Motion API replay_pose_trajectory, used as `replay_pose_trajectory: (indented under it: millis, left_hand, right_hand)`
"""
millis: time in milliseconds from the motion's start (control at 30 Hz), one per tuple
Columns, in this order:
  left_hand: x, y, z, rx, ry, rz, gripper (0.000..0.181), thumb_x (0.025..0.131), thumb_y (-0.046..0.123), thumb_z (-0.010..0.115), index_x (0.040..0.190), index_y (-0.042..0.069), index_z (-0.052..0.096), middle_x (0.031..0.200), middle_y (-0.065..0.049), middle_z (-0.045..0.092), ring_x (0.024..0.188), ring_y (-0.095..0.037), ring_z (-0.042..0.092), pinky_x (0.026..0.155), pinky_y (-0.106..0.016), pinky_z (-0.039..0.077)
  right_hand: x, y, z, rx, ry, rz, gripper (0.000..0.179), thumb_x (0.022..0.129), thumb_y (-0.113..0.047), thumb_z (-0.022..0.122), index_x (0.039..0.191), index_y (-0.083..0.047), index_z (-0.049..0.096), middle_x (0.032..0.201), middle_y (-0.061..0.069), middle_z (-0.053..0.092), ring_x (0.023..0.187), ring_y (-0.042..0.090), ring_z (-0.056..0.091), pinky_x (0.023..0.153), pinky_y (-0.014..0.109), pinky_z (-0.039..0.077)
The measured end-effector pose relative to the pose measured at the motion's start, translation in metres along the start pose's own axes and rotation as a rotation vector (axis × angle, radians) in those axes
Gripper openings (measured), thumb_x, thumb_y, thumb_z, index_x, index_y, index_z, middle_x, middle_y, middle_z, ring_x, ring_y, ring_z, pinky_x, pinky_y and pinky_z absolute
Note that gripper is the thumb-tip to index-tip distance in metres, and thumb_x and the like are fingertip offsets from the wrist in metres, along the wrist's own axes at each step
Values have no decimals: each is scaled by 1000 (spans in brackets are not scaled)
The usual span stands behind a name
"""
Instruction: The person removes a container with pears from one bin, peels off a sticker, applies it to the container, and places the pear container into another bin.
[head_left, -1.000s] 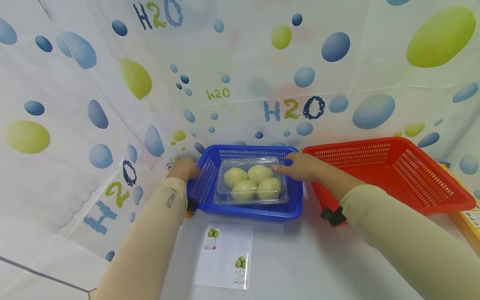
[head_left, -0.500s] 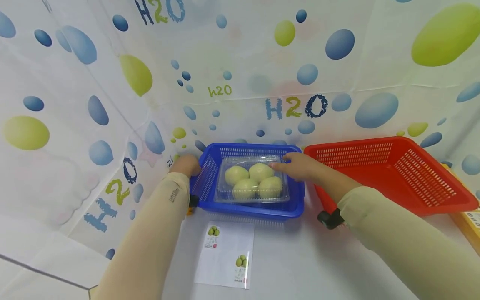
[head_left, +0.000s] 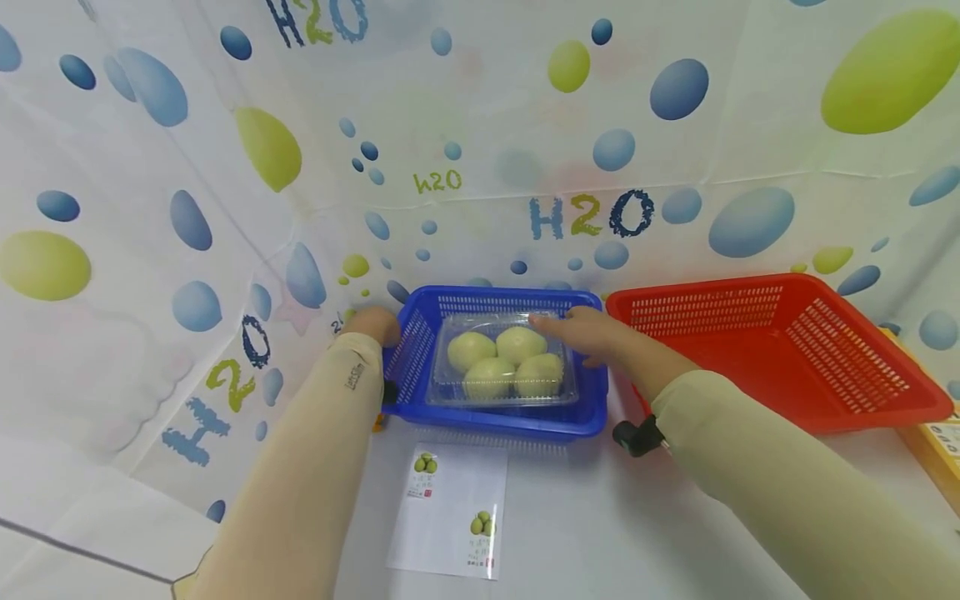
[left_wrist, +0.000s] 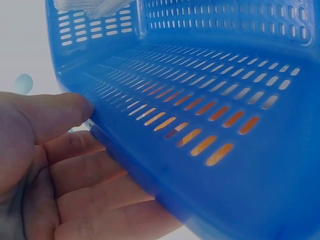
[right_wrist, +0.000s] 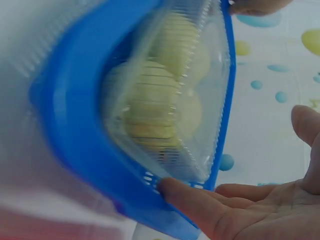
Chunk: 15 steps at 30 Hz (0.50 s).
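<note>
A blue plastic basket (head_left: 510,425) holds a clear lidded clamshell box (head_left: 442,392) with several round pale-green fruits (head_left: 491,377) inside. My left hand (head_left: 375,323) grips the basket's left rim. In the left wrist view its thumb (left_wrist: 60,112) lies at the rim, with the other fingers (left_wrist: 105,200) along the outside wall. At the right end my right hand (head_left: 592,337) has its fingers spread over the rim, one overlapping the box's far corner in the head view. In the right wrist view a fingertip (right_wrist: 167,187) reaches the basket's rim, and the thumb (right_wrist: 305,122) stands apart.
A red basket (head_left: 765,375) stands close on the right, partly over a yellow-edged printed box (head_left: 930,454). In front of the blue basket lies a white card (head_left: 450,512) with fruit pictures. A patterned sheet (head_left: 487,125) rises behind and at left.
My right hand has shifted left, its finger reaching farther over the clear box's corner. The left hand stays at the rim. Basket and fruit box have hardly moved.
</note>
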<state>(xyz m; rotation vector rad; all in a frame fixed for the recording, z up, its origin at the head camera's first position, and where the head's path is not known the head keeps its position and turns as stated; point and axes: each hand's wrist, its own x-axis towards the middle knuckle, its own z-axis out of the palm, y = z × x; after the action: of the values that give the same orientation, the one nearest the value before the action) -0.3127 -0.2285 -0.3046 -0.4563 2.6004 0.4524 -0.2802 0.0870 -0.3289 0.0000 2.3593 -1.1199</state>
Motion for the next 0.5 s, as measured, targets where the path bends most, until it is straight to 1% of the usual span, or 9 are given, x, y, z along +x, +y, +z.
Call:
replay_pose_trajectory:
  millis: [33,100,200,267,300,367,433,500]
  left_hand:
    - [-1,0,-1,-2,-5,-7,39,100,10,57,132,-12,55,128,-26,56,122,-37,52,110,-50,41]
    - [3,-2,-1,-6,-3,-16,40,100,10,57,133,-12,54,127,-25,56,121,-37,52,110,-50,40]
    - [6,-3,1,-13,9,-8,39,99,10,58,132,-11,55,126,-25,56,121,-37,53,110,-51,40]
    - [9,-4,3,-17,27,-4,37,98,10,59,129,-11,57,124,-25,58,119,-37,54,109,-50,41]
    - [8,-3,4,-4,31,5,36,98,10,59,128,-11,58,123,-25,58,119,-37,54,109,-50,41]
    - [8,-2,4,-15,39,-2,35,98,10,59,127,-10,59,122,-24,59,119,-37,55,109,-49,42]
    - [13,-1,7,-15,55,-2,33,98,9,59,125,-9,60,120,-24,59,117,-36,55,107,-49,43]
    - [11,2,5,-9,49,-3,32,98,9,57,125,-10,60,119,-24,59,116,-36,56,106,-48,44]
  right_hand:
    - [2,-3,0,18,-4,28,101,96,-66,54,159,3,17,160,29,26,138,51,40,103,56,47]
    - [6,-9,0,44,-14,81,101,96,-65,55,159,3,16,159,31,26,136,53,41,101,55,48]
    - [12,-14,-1,49,-35,133,96,97,-59,58,159,2,17,156,32,28,132,55,44,97,55,51]
    - [15,-15,0,29,-46,146,93,98,-57,58,158,2,18,155,32,30,130,55,46,96,56,52]
    - [17,-16,1,19,-49,149,92,98,-55,58,158,3,19,155,33,30,130,56,46,95,56,53]
    - [21,-16,2,6,-52,154,90,99,-53,59,158,3,20,155,33,30,130,56,46,96,57,52]
    - [24,-17,4,-5,-48,162,89,99,-52,59,157,4,21,154,34,31,130,56,46,97,57,51]
    - [27,-17,6,-5,-51,168,88,100,-51,59,157,5,21,154,35,30,130,56,45,99,58,50]
